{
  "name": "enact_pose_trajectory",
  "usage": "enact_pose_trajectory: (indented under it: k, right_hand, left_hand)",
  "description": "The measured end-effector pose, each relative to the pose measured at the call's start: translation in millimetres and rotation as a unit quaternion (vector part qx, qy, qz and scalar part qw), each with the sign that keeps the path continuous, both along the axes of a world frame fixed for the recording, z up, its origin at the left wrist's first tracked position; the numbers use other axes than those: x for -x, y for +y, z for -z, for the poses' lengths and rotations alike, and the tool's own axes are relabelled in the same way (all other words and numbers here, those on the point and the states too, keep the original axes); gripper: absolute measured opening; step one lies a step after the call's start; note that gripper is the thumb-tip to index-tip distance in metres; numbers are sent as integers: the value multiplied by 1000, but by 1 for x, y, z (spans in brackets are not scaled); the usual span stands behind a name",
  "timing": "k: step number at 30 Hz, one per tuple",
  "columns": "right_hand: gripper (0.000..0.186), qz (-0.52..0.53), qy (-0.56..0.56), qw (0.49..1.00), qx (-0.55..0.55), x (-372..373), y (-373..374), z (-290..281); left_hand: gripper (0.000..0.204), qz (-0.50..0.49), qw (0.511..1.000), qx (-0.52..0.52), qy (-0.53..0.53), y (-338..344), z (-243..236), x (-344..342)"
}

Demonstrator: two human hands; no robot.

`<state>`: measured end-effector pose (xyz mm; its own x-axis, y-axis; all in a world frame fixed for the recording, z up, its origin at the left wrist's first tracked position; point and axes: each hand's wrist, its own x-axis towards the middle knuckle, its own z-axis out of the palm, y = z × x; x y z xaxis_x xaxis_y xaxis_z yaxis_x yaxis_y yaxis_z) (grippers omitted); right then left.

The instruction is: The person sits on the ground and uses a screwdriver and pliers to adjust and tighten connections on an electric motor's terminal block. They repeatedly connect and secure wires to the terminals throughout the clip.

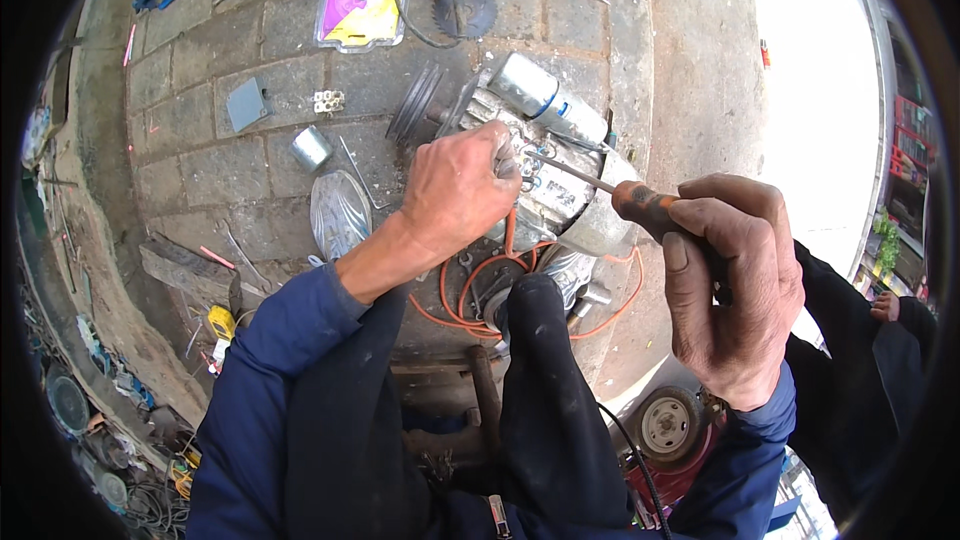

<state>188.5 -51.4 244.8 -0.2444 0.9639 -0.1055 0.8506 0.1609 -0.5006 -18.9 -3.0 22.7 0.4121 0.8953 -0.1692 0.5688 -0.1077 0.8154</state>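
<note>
A grey electric motor (548, 190) lies on the paving in front of me, a grooved pulley (414, 105) on its left end and silver capacitor cans (527, 86) along its far side. My right hand (735, 275) grips a screwdriver (645, 205) by its orange and black handle. The shaft points left, its tip among small wires and terminals (533, 172) on the motor. Over the motor's near left part, my left hand (462, 178) is closed with fingertips pinched at the terminals. Whatever it pinches is hidden behind the fingers.
Left of the motor lie a silver cap (311, 148), a ribbed metal cover (341, 212), a grey plate (247, 104) and a white terminal block (328, 101). Beyond sits a packaged disc (361, 5) beside a saw blade (466, 14). An orange cable (462, 292) loops nearby. Another person (850, 370) is at right.
</note>
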Motion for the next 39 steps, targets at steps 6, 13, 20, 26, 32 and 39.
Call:
enact_pose_trajectory:
  k: [6, 13, 20, 26, 32, 39]
  right_hand:
    - [37, -1, 15, 998, -61, -3, 3, 10]
    - [35, 6, -8, 999, -31, -11, -3, 5]
    - [43, -14, 16, 999, -40, -8, -4, 9]
    - [41, 15, 2, 999, -30, -10, -3, 6]
    - [41, 3, -6, 1000, -30, -10, -2, 6]
    - [43, 10, 3, 1000, -28, -6, -4, 4]
  left_hand:
    - [15, 3, 1000, 1, -6, 1, -1, 1]
    - [16, 2, 1000, -3, -16, 0, 1, -2]
    - [17, 3, 1000, -1, -20, 0, 3, -1]
    - [17, 4, 1000, 1, -16, 1, 0, -1]
    - [17, 9, 1000, -6, -18, 0, 0, -1]
    - [17, 12, 999, -17, -29, 0, 0, -1]
